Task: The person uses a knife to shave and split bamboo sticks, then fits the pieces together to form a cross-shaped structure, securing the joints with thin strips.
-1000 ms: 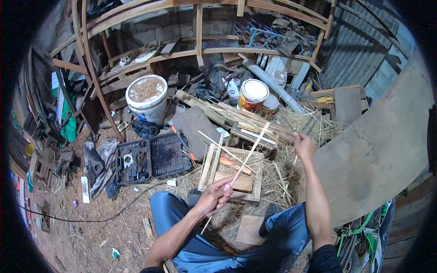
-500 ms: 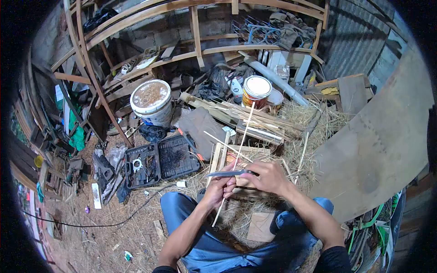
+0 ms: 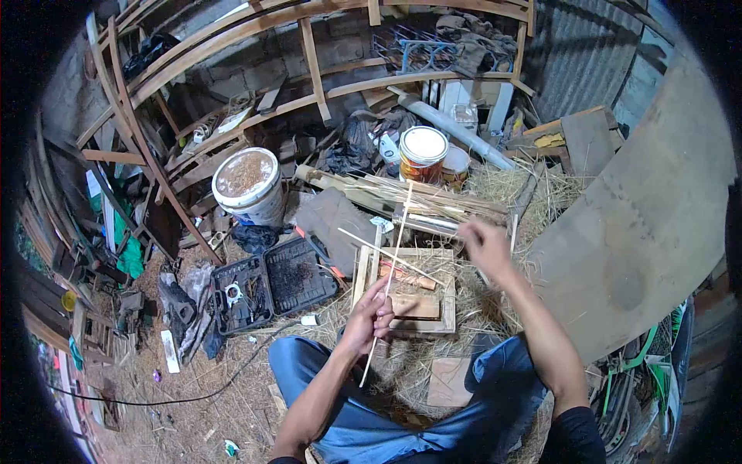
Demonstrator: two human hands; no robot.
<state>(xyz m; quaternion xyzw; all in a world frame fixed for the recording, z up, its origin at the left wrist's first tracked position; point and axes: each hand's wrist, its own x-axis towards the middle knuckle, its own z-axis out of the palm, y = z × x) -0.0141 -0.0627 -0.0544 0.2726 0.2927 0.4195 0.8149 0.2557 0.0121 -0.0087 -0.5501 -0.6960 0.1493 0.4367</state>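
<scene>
A long thin strip of pale wood (image 3: 401, 226) slants upward through my left hand (image 3: 369, 319), whose fingers are closed round it. Its lower end sticks out below my fist. My right hand (image 3: 485, 243) is raised to the right, apart from the strip and smeared by motion. No knife blade shows at it, and I cannot make out what its fingers hold. Between my knees and the wood pile sits a low wooden frame (image 3: 448, 309) with a wooden block (image 3: 416, 306) in it. An orange-brown piece like a handle (image 3: 417, 281) and another thin strip (image 3: 363, 241) lie over the frame.
An open black tool case (image 3: 301, 271) lies to the left, near a cable (image 3: 209, 396). Split wood strips (image 3: 433, 199) are piled ahead. Behind stand a white bucket (image 3: 251, 189) and a paint can (image 3: 423, 155). A large board (image 3: 634, 224) leans at right.
My right hand, which held a knife against the strip, has moved up and right away from it. My left hand still grips the strip. The view has shifted slightly.
</scene>
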